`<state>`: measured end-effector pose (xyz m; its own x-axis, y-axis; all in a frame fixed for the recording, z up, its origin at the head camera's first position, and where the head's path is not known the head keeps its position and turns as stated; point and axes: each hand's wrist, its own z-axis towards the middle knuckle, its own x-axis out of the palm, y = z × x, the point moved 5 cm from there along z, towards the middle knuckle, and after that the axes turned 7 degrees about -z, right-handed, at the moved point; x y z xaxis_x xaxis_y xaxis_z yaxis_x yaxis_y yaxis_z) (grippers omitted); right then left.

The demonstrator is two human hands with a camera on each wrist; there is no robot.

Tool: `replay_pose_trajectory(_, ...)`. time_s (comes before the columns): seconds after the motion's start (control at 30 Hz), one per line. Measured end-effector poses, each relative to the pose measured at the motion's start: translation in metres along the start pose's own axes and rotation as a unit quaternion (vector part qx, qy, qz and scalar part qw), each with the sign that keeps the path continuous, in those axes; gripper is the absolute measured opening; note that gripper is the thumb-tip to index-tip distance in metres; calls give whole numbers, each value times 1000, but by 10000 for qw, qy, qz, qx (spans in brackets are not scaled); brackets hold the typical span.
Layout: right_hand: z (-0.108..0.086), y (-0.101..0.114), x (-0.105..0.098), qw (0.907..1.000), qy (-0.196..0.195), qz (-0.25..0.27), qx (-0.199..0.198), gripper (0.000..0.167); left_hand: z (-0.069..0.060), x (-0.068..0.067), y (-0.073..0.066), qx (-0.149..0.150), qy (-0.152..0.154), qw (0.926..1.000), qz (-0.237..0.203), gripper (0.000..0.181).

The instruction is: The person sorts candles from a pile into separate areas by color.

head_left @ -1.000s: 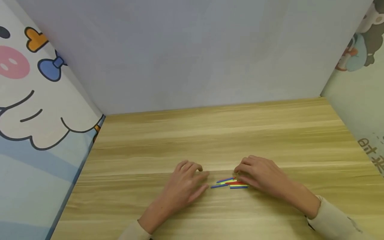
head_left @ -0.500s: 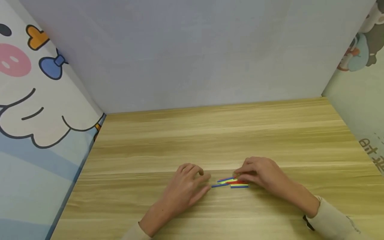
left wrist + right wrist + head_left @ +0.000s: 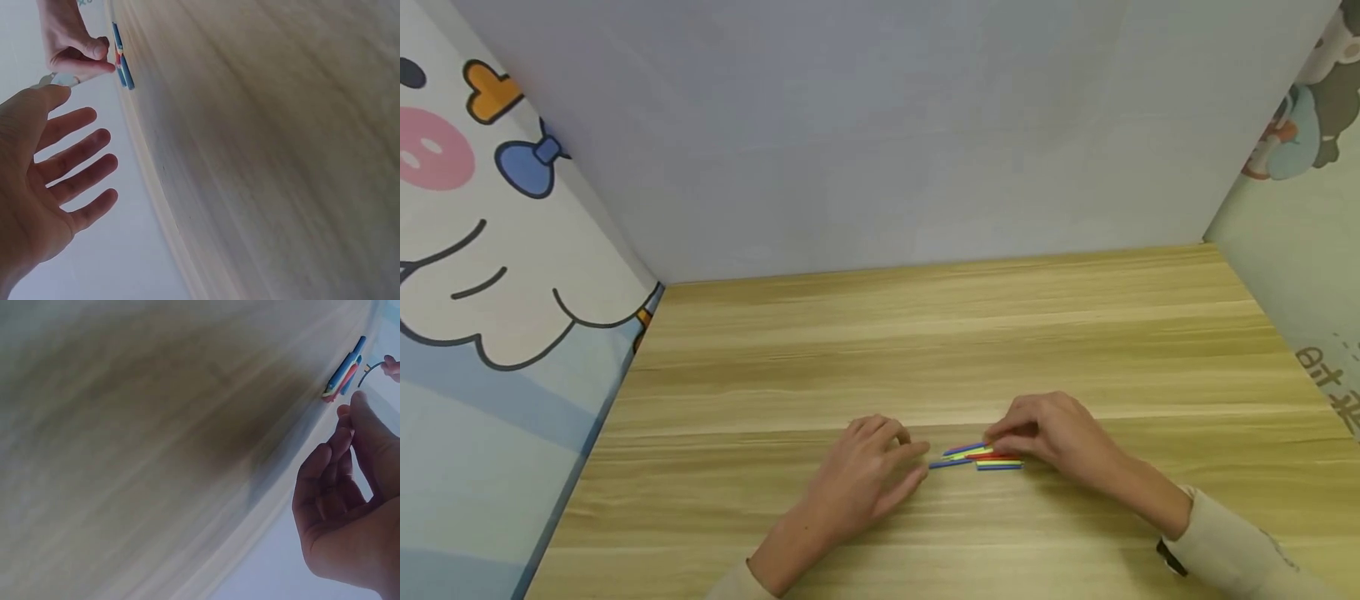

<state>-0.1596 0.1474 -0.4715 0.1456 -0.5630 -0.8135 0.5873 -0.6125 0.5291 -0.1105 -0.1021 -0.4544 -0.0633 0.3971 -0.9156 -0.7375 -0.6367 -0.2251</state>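
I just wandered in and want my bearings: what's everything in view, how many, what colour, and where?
Table: one, tan wood-grain, below.
Sticks: several, overlapping; blue, yellow, red; on the table.
Back wall: one, grey, behind the table.
Left wall: one, white and blue, cartoon-printed.
Right wall: one, pale green, cartoon-printed.
Dark object: one, unidentifiable, lower right.
Sleeves: two, cream, at the wrists.
Left hand: one, bare, left of the sticks.
Right hand: one, bare, at the sticks' right end.

Beige sleeve (image 3: 1240, 542) behind the right hand (image 3: 1063, 437), dark item (image 3: 1170, 557) peeking out; behind the left hand (image 3: 871, 471), a beige cuff (image 3: 743, 582) too!
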Motion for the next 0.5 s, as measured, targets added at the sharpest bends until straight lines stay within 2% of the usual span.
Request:
replay_pose_trajectory(0.3,3,2,6,9981,83,-5,609,11,-1,2,1,-254,69,9989,-394,23)
replay_pose_trajectory(0.5,2,1,10,9959,186,41,884,10,2,5,1,-280,72,9982,-520,21)
